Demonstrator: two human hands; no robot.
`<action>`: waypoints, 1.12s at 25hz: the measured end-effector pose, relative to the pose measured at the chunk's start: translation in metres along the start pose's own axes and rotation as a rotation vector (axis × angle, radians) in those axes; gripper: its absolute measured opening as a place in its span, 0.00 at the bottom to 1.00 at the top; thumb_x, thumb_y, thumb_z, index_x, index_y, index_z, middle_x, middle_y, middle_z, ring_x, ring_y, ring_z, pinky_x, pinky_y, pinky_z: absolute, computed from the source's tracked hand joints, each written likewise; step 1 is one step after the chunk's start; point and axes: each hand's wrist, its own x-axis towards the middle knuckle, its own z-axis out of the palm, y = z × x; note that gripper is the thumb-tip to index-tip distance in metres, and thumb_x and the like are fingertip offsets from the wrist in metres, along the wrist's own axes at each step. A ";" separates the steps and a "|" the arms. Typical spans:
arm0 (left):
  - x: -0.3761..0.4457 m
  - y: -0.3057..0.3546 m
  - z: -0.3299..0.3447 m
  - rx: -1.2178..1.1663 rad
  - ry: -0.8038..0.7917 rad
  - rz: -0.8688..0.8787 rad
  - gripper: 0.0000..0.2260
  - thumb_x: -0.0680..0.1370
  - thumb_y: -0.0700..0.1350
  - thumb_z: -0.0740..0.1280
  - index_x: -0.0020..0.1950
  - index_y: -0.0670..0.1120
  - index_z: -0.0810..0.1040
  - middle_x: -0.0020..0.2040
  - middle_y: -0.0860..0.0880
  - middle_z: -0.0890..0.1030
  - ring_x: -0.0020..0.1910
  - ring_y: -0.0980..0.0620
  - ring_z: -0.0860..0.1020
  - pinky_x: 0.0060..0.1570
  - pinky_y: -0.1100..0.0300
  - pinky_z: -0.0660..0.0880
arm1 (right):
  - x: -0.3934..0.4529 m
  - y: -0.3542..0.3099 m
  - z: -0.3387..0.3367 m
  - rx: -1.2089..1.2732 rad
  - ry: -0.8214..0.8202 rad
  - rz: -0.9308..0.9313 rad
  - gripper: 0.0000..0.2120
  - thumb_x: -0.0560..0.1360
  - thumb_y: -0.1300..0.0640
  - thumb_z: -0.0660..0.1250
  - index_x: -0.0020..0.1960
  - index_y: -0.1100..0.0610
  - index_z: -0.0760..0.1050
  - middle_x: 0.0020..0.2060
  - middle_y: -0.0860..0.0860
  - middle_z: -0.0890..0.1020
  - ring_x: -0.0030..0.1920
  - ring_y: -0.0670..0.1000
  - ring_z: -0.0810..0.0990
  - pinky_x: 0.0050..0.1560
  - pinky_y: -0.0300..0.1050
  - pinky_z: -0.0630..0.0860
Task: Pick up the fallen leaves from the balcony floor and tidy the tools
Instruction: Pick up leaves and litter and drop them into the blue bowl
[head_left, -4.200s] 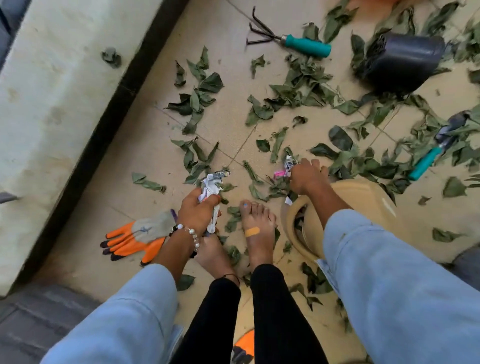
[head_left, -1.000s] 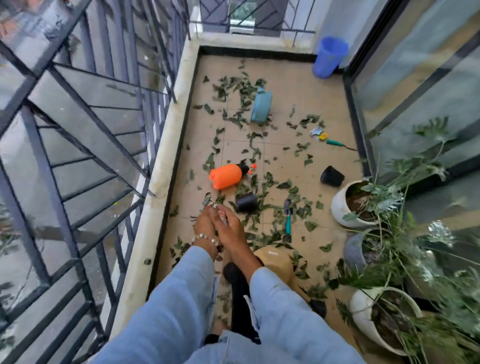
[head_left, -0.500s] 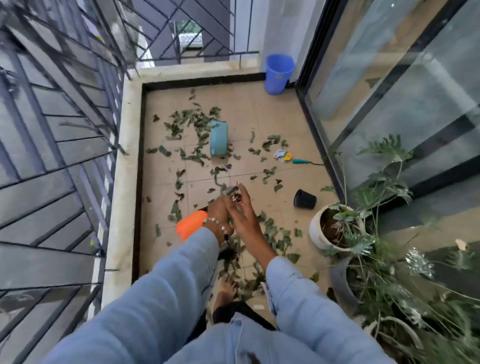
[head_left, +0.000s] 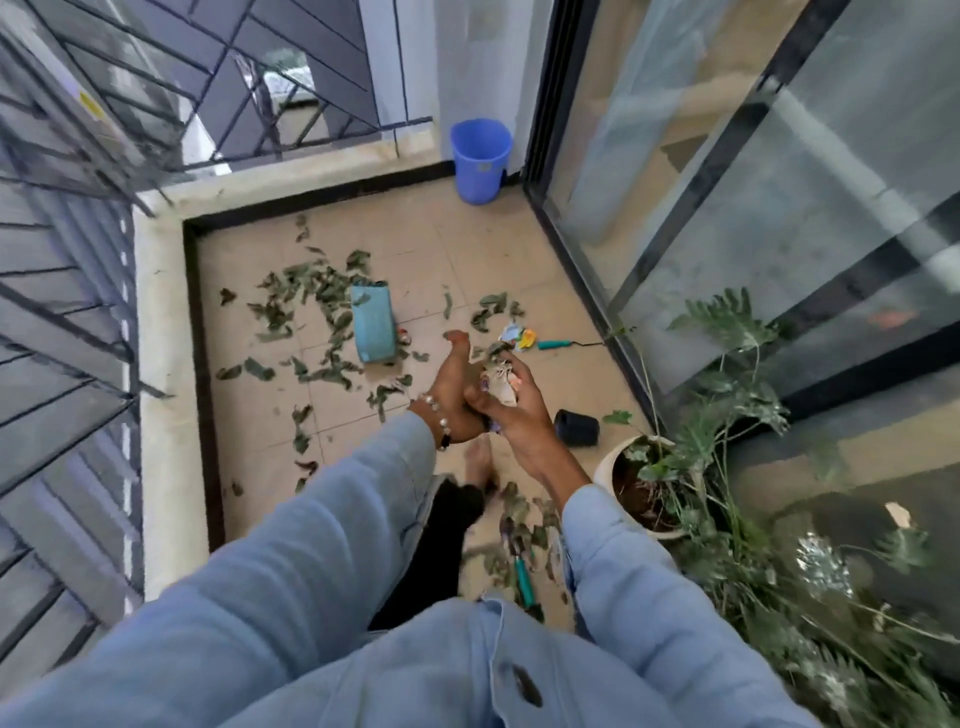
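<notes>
Right hand (head_left: 511, 410) is cupping a crumpled paper wad (head_left: 500, 383), fingers curling round it, chest-high over the floor. Left hand (head_left: 457, 387) is touching the right at the heel, fingers pointing up; can't tell if it's gripping anything. Leaves (head_left: 311, 291) are lying scattered on the tiles beyond and below the hands. Teal trowel (head_left: 524, 577) is lying under the right forearm, another teal tool (head_left: 558, 344) just past the hands. Blue bin (head_left: 479, 161) is sitting in the far corner.

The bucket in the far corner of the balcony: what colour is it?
Blue, a plain blue bucket, clearest in the head view.
</notes>
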 end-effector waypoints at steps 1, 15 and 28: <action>0.019 0.024 0.001 0.031 -0.035 -0.016 0.39 0.76 0.72 0.42 0.45 0.43 0.81 0.38 0.44 0.84 0.40 0.47 0.81 0.43 0.57 0.76 | 0.029 -0.008 -0.003 0.017 0.016 -0.011 0.38 0.65 0.60 0.78 0.70 0.51 0.64 0.69 0.59 0.70 0.68 0.57 0.71 0.65 0.55 0.72; 0.234 0.312 0.018 0.041 0.129 -0.020 0.31 0.77 0.70 0.47 0.70 0.52 0.69 0.58 0.51 0.77 0.54 0.48 0.76 0.61 0.48 0.71 | 0.363 -0.181 -0.026 0.138 0.056 0.076 0.15 0.72 0.69 0.69 0.58 0.67 0.77 0.50 0.63 0.82 0.39 0.53 0.83 0.39 0.43 0.78; 0.419 0.529 0.032 0.162 0.445 0.130 0.10 0.81 0.47 0.62 0.59 0.45 0.76 0.55 0.44 0.80 0.44 0.48 0.77 0.41 0.58 0.72 | 0.658 -0.290 -0.013 0.163 0.142 0.216 0.05 0.72 0.71 0.68 0.46 0.63 0.78 0.35 0.53 0.83 0.36 0.52 0.81 0.37 0.42 0.77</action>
